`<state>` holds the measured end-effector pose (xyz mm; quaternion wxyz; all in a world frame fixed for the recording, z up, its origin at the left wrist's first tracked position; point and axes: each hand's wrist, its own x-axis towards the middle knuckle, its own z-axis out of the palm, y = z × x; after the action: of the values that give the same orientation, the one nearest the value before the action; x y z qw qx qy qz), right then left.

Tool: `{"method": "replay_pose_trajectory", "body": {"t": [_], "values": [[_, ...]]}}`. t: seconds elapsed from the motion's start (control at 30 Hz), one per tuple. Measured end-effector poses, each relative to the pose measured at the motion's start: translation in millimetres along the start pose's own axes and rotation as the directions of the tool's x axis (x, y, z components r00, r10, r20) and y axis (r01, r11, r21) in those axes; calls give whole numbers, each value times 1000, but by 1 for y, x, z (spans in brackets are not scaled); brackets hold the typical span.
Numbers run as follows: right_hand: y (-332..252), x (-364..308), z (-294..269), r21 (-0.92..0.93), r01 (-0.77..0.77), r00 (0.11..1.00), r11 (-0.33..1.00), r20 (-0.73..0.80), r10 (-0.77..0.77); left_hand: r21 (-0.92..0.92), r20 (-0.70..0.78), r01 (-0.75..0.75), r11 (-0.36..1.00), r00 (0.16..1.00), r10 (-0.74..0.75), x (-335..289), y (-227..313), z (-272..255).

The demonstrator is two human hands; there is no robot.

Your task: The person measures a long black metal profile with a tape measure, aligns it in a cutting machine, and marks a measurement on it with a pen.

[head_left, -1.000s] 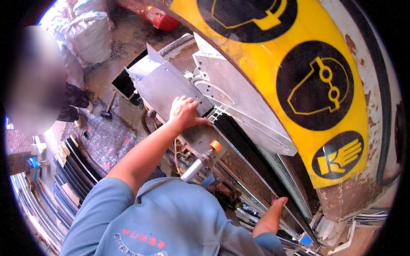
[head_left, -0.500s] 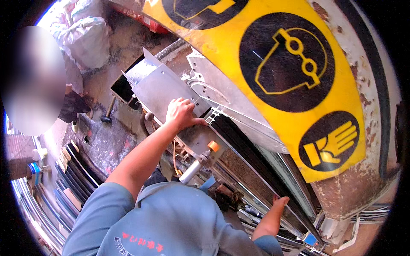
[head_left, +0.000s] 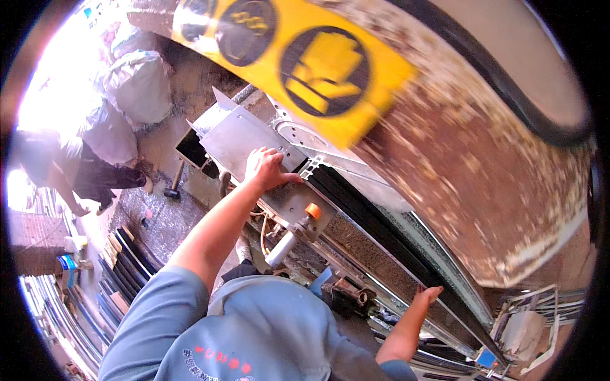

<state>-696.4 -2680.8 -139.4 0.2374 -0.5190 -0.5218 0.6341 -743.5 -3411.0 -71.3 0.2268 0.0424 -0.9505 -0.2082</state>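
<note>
A long black hollow profile [head_left: 375, 222] lies slantwise along the machine bed, its open-celled end [head_left: 311, 167] toward the far left. My left hand [head_left: 265, 170] rests on the grey metal plate [head_left: 244, 136] beside that end. Its fingers are bent over the plate, and the spread thumb reaches to the profile's end. Farther right, my right hand [head_left: 427, 297] holds the near side of the profile, thumb along the edge; its other fingers are mostly hidden. Above the profile hangs a large worn brown machine cover [head_left: 470, 190] with a yellow warning sticker [head_left: 381, 79].
An orange-knobbed cylinder clamp [head_left: 286, 244] sticks out before my body. Bundled profiles [head_left: 130, 263] lie at the left. A black-headed mallet [head_left: 173, 189] stands on the floor near another person [head_left: 95, 168]. White sacks [head_left: 136, 86] are piled far left.
The brown cover with its sticker has shifted toward the upper left and is blurred by motion. Both hands keep about the same places on the plate and profile.
</note>
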Motion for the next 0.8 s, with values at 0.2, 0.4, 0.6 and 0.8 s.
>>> {"method": "replay_pose_trajectory", "body": {"t": [0.2,0.4,0.6,0.8], "values": [[28,-166,55,97,-128,968,987,231,103,-65,161,236,970,961,-223,-11,30,-22],[100,-256,120,17,-299,654,954,732,192,-158,-10,-226,961,974,227,-39,157,-61],[94,-331,165,-121,-455,389,882,864,319,-219,269,-384,897,860,434,-67,224,-25],[90,-306,152,-70,-458,435,886,852,292,-225,333,-512,829,759,559,-56,244,15]]}}
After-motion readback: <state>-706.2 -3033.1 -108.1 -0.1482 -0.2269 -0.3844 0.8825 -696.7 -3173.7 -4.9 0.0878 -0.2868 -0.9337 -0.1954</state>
